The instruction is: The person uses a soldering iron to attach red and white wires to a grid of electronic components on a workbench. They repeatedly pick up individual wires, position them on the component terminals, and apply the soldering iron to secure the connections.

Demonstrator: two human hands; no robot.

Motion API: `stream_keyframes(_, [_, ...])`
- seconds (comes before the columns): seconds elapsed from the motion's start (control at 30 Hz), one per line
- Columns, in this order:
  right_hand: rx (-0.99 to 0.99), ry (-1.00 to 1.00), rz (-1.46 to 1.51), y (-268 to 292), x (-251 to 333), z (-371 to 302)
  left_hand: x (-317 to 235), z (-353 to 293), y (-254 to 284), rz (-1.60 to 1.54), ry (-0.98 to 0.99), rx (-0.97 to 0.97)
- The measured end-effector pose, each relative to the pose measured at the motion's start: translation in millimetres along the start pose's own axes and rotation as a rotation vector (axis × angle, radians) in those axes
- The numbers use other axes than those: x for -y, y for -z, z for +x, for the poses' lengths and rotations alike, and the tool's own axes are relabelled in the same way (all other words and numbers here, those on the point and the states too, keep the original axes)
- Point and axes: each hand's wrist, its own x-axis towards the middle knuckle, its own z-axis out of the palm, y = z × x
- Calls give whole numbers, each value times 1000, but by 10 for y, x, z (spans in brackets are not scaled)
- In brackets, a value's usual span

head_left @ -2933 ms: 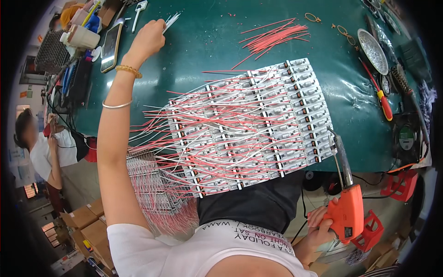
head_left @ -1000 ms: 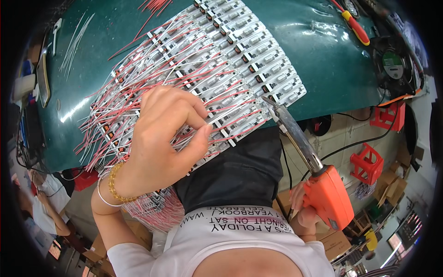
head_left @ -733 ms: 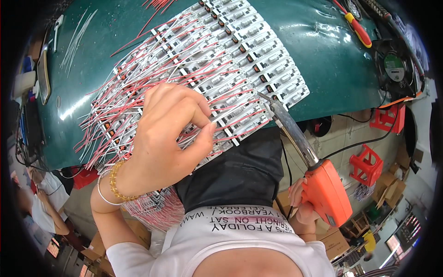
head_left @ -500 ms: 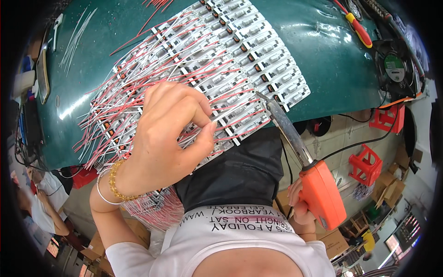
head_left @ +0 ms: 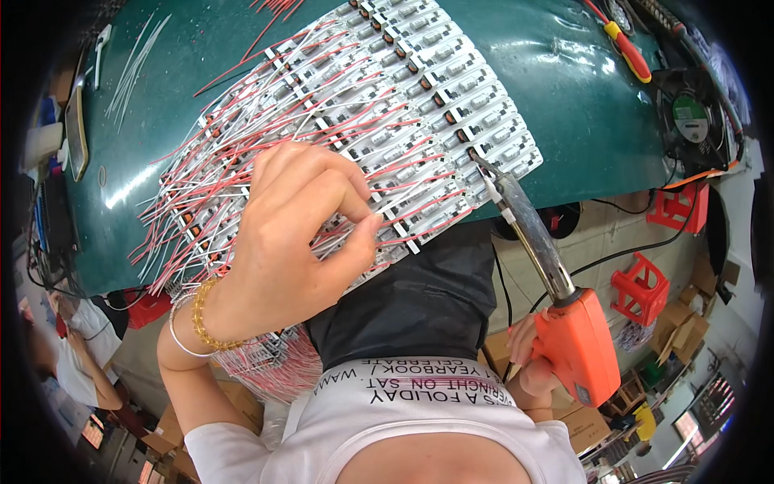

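Now our left hand (head_left: 290,234) pinched a red wire (head_left: 411,211) on the white strips (head_left: 387,105) mid-frame, while our right hand (head_left: 528,355) gripped the orange soldering gun (head_left: 568,339) at lower right.

Bright, even overhead light, colours clear. Glare: a white sheen on the green table top (head_left: 153,137) at left and along its upper right. Shadows soft and short, a faint one beneath the left hand (head_left: 286,234). Focus sharp at centre, softening slightly toward the rim. Strong fisheye bending of the table edge; black vignette rings the whole frame, heaviest at the corners.
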Motion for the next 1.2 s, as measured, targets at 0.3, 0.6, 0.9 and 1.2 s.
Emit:
stream_keyframes(0.3, [-25, 39, 217, 19, -109, -83, -91, 93, -101, 93, -23, -12])
stream_keyframes(0.6, [-306, 259, 532, -150, -523, -340, -84, 61, -121, 102, -29, -40])
stream_keyframes(0.9, [-275, 349, 632, -198, -481, -303, -101, 38, -162, 153, -44, -67])
stream_keyframes(1.2, [-190, 68, 361, -59, -444, -321, -104, 43, -185, 147, -47, -72])
